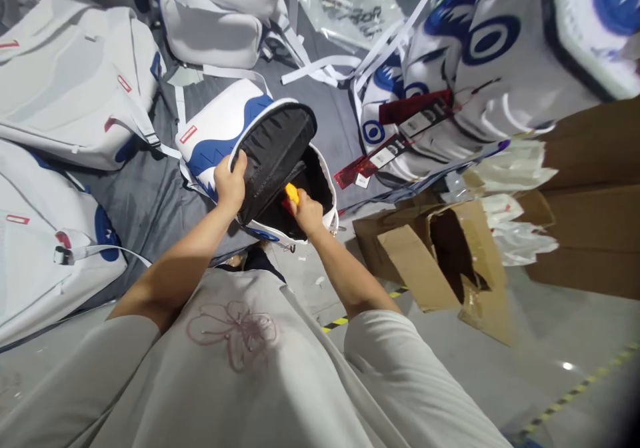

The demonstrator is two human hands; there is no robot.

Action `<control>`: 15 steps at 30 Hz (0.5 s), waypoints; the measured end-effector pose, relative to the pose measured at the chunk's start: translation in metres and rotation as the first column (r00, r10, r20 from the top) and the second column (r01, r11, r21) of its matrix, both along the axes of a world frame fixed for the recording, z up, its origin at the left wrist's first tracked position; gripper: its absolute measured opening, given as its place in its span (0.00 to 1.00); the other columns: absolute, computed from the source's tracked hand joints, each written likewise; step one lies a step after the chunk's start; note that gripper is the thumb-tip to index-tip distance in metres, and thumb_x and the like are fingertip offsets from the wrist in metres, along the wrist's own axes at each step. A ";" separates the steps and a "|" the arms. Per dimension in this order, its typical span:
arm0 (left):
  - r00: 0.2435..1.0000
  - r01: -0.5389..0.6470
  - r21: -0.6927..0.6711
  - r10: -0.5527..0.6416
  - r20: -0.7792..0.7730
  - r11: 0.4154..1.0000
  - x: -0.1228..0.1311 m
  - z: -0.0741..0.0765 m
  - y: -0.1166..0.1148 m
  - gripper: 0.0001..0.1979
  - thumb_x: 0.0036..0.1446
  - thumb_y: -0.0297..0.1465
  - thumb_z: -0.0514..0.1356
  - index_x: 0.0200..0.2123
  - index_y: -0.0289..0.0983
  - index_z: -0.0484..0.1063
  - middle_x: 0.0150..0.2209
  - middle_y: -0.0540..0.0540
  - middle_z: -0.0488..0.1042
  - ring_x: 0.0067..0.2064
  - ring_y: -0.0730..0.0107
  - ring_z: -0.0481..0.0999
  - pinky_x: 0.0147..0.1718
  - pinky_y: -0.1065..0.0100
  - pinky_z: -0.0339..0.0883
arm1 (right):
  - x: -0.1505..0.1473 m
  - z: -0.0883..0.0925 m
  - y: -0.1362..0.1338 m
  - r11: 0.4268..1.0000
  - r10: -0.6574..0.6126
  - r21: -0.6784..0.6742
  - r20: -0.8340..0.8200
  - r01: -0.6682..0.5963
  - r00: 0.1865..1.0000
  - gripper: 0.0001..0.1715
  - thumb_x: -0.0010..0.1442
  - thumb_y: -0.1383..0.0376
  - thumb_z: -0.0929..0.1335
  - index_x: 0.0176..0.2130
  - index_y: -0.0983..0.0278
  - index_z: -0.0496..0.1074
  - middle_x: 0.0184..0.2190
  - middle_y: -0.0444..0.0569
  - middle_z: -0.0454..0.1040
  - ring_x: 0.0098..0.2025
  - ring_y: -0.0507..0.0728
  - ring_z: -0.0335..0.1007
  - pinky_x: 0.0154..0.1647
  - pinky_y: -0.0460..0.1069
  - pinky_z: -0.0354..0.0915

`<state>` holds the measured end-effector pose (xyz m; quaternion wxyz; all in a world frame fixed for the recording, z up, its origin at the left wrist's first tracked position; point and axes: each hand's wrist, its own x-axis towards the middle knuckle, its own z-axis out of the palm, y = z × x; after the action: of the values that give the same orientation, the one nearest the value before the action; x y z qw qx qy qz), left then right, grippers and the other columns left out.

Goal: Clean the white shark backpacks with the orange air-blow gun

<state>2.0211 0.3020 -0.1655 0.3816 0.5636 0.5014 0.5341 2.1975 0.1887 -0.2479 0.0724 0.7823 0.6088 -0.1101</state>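
Note:
A white backpack (219, 116) with a blue pattern lies in front of me, its zipped front flap lifted and the black lining showing. My left hand (231, 180) is closed on the edge of that flap (280, 143), holding it up. Inside the opening, my right hand (307, 213) is wrapped round a small tool with a yellow-orange end (292, 193). A bit of red shows beside the fingers; the tool's working end is hidden in the dark interior, so its kind is unclear.
Several white backpacks (75, 81) lie on the grey cloth (165, 198) at left and back. More stand at right with red hang tags (417, 107). Clear plastic bags (350, 8) lie at the back; an open cardboard box (450, 255) stands on the floor at right.

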 end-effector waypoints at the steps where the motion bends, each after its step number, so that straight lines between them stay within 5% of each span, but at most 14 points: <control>1: 1.000 -0.016 0.017 0.016 -0.006 1.000 0.000 -0.002 0.000 0.28 0.56 0.57 0.57 0.22 0.38 0.62 0.21 0.54 0.59 0.26 0.75 0.58 0.27 0.70 0.55 | 0.002 -0.004 0.000 0.998 -0.049 0.043 -0.028 0.051 0.998 0.31 0.73 0.53 0.52 0.63 0.72 0.57 0.50 0.63 0.74 0.46 0.61 0.73 0.38 0.48 0.57; 10: 0.999 -0.028 0.130 0.034 -0.042 0.991 -0.001 -0.005 0.006 0.29 0.56 0.58 0.56 0.21 0.39 0.60 0.21 0.55 0.55 0.25 0.76 0.57 0.25 0.70 0.55 | 0.003 -0.017 -0.004 0.967 -0.157 0.173 -0.167 0.186 0.973 0.28 0.72 0.56 0.56 0.62 0.70 0.62 0.46 0.58 0.78 0.43 0.60 0.74 0.33 0.48 0.54; 15: 0.993 0.052 0.219 -0.027 -0.119 0.974 0.003 0.010 0.001 0.28 0.59 0.55 0.56 0.21 0.39 0.60 0.20 0.55 0.56 0.25 0.75 0.60 0.27 0.69 0.58 | 0.012 -0.016 -0.006 0.968 -0.125 0.193 -0.173 0.158 0.977 0.28 0.73 0.55 0.55 0.62 0.70 0.62 0.47 0.59 0.78 0.43 0.61 0.75 0.33 0.47 0.56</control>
<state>2.0241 0.3027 -0.1557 0.2973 0.6424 0.4484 0.5458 2.2098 0.1827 -0.2635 -0.0660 0.8158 0.5631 -0.1139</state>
